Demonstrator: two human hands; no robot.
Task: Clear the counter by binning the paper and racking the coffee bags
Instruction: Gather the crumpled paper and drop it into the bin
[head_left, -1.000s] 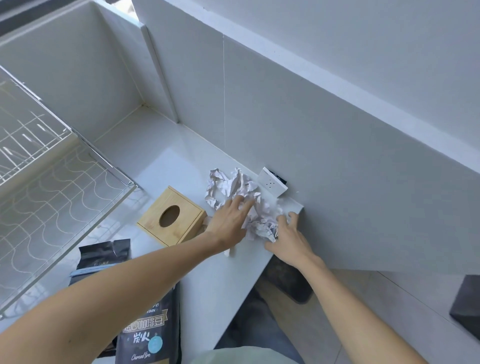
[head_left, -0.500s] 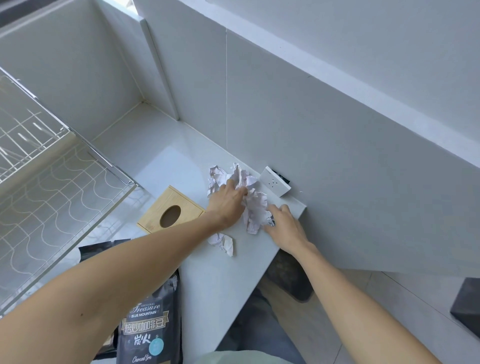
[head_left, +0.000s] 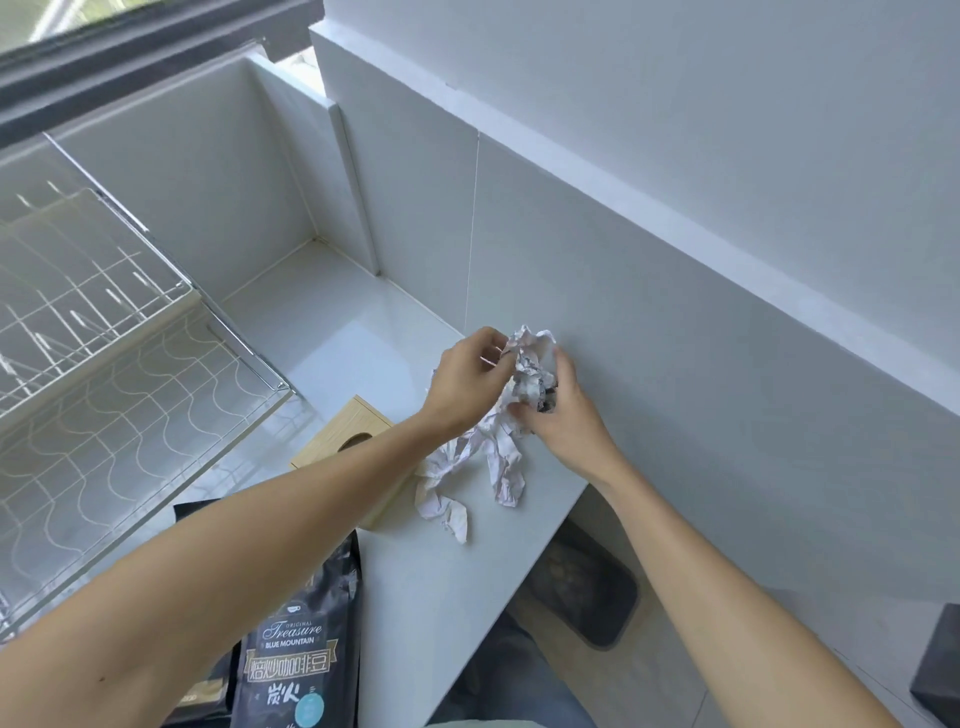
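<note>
Above the desk, just right of the wooden box, the left hand and right hand both pinch the crumpled paper with curled fingers, its tails dangling, while a black coffee bag lies nearer than the box.

Your view shows pale grey tiled walls filling the right of the frame, a dark-framed window at upper left, beige floor at lower right.
</note>
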